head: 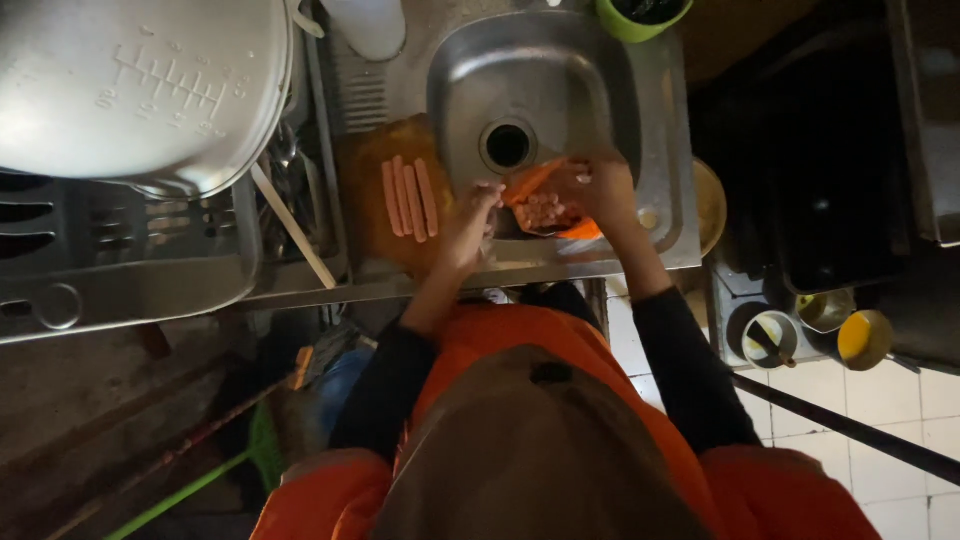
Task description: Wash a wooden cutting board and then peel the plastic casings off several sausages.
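Both hands over steel sink (600, 70): right hand (600, 185) fingers curled on orange packet (535, 185), contents blurry; left hand (470, 215) beside it, grip unclear. Sausages (408, 197) on board left.

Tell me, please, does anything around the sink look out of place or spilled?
Nothing looks spilled. The sausages lie neatly side by side on the cutting board left of the sink, and both hands, left and right, hold an orange packet over the basin.
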